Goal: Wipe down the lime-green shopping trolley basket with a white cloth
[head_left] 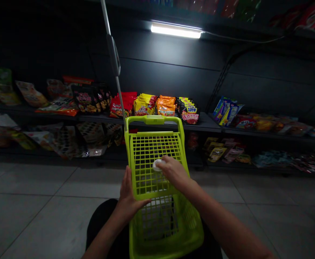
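A lime-green plastic shopping basket [191, 235] with grid panels stands tilted up before me, between my knees. A long metal pull handle [113, 57] with a grey grip rises from its upper left corner. My left hand [129, 199] grips the basket's left edge, thumb across the crossbar and fingers along the side. Pinched in my right hand [173, 172] is a small white wad [157, 165], against or just over the upper grid; whether it is cloth or tissue is unclear. The right hand's fingertips are partly hidden.
Behind the basket runs a dark shelf with red noodle-like packets [119, 104], orange packets [166, 105] and black-and-yellow packets [188, 111]. Blue packets [227, 111] stand farther right. A lit tube lamp [176, 30] hangs above. Grey floor tiles [33, 208] lie around me.
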Motion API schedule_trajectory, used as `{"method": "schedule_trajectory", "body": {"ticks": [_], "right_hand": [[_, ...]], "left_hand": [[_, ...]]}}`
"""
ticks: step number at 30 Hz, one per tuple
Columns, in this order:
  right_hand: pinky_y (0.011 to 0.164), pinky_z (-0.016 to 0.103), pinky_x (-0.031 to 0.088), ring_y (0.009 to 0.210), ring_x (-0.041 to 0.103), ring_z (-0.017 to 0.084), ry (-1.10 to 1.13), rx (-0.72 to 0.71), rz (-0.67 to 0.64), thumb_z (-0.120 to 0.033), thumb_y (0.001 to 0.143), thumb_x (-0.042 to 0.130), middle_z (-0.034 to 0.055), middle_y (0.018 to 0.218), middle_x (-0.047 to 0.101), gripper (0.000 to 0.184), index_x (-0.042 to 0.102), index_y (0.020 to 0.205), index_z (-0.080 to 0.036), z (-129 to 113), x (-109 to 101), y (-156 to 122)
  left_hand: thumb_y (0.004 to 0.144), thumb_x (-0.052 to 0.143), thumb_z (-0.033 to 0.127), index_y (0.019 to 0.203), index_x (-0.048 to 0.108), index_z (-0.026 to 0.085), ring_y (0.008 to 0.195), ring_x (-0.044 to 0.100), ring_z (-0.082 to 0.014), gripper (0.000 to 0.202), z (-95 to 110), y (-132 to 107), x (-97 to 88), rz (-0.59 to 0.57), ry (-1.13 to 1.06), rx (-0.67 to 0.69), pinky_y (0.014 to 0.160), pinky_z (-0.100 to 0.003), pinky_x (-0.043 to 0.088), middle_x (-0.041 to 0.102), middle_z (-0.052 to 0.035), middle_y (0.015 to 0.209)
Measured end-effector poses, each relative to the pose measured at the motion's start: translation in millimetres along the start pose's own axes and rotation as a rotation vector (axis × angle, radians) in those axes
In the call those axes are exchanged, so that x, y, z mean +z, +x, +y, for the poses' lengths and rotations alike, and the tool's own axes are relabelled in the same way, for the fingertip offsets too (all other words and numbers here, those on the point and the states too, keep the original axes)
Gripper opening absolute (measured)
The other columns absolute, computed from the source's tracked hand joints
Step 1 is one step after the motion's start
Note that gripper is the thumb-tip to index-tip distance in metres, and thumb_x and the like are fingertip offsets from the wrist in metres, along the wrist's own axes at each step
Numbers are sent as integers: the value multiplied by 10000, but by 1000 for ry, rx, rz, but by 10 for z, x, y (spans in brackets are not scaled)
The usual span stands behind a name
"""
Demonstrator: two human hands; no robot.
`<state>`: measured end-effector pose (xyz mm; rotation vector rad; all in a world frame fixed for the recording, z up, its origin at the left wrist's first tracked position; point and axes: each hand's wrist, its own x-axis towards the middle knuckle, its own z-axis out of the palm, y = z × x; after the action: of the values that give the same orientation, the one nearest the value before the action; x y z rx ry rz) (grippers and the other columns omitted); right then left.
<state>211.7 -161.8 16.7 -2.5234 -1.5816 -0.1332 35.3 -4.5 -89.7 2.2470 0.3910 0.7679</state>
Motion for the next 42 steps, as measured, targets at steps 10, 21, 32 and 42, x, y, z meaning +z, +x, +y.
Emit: {"method": "schedule_trajectory", "body": {"ticks": [10, 21, 32, 42], "right_hand": [[850, 291, 438, 1025, 577, 206, -46, 188, 46, -140, 938, 541, 66, 1177, 628, 348, 676, 1227, -278, 170, -260, -325], [806, 313, 443, 954, 566, 206, -6, 14, -9, -184, 954, 581, 58, 1095, 621, 261, 677, 1183, -267, 1, -8, -240], [841, 302, 443, 1012, 573, 205, 45, 22, 76, -169, 939, 575, 67, 1159, 625, 307, 662, 1217, -269, -233, -153, -260], [765, 282, 412, 927, 576, 192, 17, 51, -81, -144, 927, 570, 51, 1012, 630, 238, 732, 1061, -255, -19, -176, -427]], "left_hand": [[633, 903, 450, 1600, -138, 358, 1549, 139, -438, 1424, -55, 26, 25, -43, -82, 34, 1202, -681, 245, 25, -164, 1701], [605, 911, 488, 1601, -146, 341, 1538, 163, -449, 1460, -29, 15, 29, -35, -38, 10, 1178, -694, 287, 84, -174, 1683], [590, 909, 495, 1608, -127, 311, 1535, 168, -457, 1463, -94, 0, 111, 6, -57, 26, 1186, -699, 258, 59, -192, 1689], [614, 915, 441, 1591, -180, 345, 1554, 141, -419, 1471, -30, -53, 50, -16, -86, 4, 1205, -667, 252, 31, -165, 1702]]}}
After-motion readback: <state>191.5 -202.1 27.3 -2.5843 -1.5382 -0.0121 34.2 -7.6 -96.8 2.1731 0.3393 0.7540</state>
